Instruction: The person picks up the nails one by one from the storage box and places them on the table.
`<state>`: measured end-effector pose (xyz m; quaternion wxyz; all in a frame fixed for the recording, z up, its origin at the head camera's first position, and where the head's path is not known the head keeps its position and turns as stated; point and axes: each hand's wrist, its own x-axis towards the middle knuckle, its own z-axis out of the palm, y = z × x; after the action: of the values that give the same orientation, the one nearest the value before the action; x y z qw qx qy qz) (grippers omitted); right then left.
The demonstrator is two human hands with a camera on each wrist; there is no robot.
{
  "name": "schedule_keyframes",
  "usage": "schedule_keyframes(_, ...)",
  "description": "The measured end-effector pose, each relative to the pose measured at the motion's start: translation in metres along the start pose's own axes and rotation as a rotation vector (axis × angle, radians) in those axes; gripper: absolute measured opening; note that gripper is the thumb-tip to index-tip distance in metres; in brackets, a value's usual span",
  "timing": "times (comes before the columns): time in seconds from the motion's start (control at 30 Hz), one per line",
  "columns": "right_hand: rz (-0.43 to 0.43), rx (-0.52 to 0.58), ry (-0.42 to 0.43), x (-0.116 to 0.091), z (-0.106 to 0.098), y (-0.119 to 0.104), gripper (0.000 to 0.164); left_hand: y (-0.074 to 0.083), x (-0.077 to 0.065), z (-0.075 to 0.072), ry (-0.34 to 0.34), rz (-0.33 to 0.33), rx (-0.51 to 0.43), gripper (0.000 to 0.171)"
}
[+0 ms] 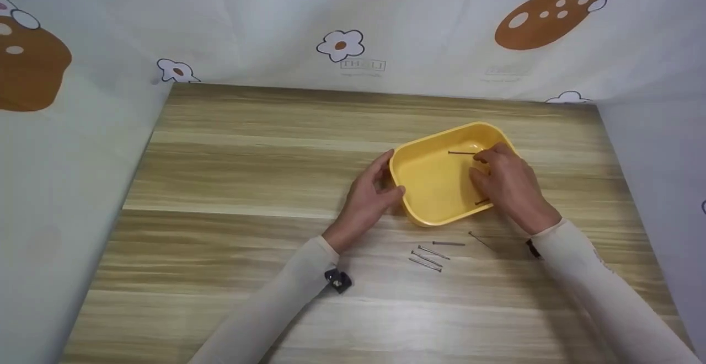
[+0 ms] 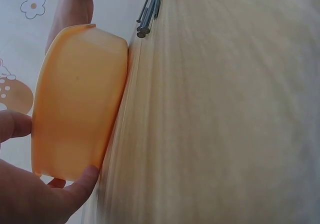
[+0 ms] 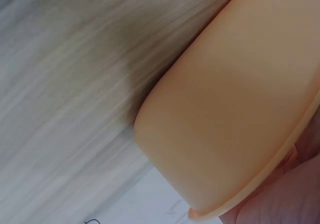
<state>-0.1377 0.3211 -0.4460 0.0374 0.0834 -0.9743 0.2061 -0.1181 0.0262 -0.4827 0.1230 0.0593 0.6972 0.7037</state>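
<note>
A yellow plastic tray (image 1: 436, 187) with raised walls sits at a slant on the wooden table. At its left end my left hand (image 1: 367, 198) holds it, thumb at the rim and fingers against the outer wall (image 2: 80, 104). My right hand (image 1: 513, 185) reaches over the right side into the tray, its thumb apart from the bent forefinger. A nail (image 1: 460, 153) meets the fingertips there, its far end hidden. Below the hand a second nail (image 1: 482, 202) shows only in part. The right wrist view shows mostly the tray's outer wall (image 3: 225, 104).
Several loose nails (image 1: 426, 258) lie on the table (image 1: 248, 176) in front of the tray, with another nail (image 1: 479, 239) near the right sleeve (image 1: 584, 270). A white patterned cloth (image 1: 265, 33) rises behind the table and along both sides.
</note>
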Motion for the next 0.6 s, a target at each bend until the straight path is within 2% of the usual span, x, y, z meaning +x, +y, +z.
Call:
schedule_keyframes(0.33,0.020,-0.015,-0.055,0.015,0.002,0.004,0.029,0.000,0.001,-0.001,-0.001,0.003,-0.006,0.083)
schedule_keyframes(0.6,0.001,-0.023,-0.058,0.019,0.006,0.007,0.028,0.000,0.000,-0.001,-0.004,0.000,-0.017,0.082)
